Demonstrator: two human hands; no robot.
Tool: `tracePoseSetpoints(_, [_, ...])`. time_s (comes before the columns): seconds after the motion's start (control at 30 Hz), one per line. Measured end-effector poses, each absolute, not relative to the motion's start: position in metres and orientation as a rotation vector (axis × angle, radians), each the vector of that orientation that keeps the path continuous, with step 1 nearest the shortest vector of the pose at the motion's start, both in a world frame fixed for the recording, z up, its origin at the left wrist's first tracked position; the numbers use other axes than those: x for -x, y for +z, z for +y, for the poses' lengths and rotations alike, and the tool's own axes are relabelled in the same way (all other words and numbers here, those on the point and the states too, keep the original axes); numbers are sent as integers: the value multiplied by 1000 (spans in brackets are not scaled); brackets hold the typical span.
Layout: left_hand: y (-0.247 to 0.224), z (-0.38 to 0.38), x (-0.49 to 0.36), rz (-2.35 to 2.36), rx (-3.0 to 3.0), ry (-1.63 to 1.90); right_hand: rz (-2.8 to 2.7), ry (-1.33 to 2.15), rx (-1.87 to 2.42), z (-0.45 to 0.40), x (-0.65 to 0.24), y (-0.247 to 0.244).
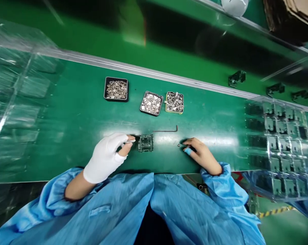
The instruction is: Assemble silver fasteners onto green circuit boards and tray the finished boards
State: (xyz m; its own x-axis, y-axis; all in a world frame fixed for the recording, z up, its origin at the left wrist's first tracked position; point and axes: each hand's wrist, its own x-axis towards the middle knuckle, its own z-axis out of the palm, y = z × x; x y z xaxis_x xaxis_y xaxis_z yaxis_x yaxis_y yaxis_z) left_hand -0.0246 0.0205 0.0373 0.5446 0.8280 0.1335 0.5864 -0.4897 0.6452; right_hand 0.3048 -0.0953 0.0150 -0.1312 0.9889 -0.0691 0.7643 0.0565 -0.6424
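On the green table (92, 119) lies a dark green square part (146, 143) in front of my body. My left hand (110, 153), in a white glove with bare fingertips, is just left of it, fingers apart and nothing visible between them. A tiny metal piece (178, 145) rests right of the square part. Close to that piece is my right hand (200, 153), with blue tape on one finger; its fingers are apart and hold nothing visible. Behind the square part lies a thin L-shaped hex key (166, 130).
Toward the back stand a black box (127, 90) of metal pins and two trays (151, 114) (174, 112) of small metal parts. Clear plastic trays (284, 149) with green parts are at the right, more plastic trays (21, 102) at the left. Dark parts (237, 79) line the back right.
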Motion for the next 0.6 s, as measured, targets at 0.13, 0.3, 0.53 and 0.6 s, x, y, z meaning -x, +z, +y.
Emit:
tracePoseSetpoints(0.13, [41, 20, 13, 1074, -2282, 574, -2081, 580, 1734, -94, -281, 1])
tracePoseSetpoints(0.3, [51, 11, 9, 933, -2341, 622, -2127, 521, 1741, -88, -282, -7])
tracePoseSetpoints(0.53, [54, -4, 8, 502, -2352, 469, -2122, 572, 1823, -79, -291, 1])
tracePoseSetpoints(0.6, [54, -5, 5, 507, -2296, 396, -2025, 657, 1779, -76, -283, 13])
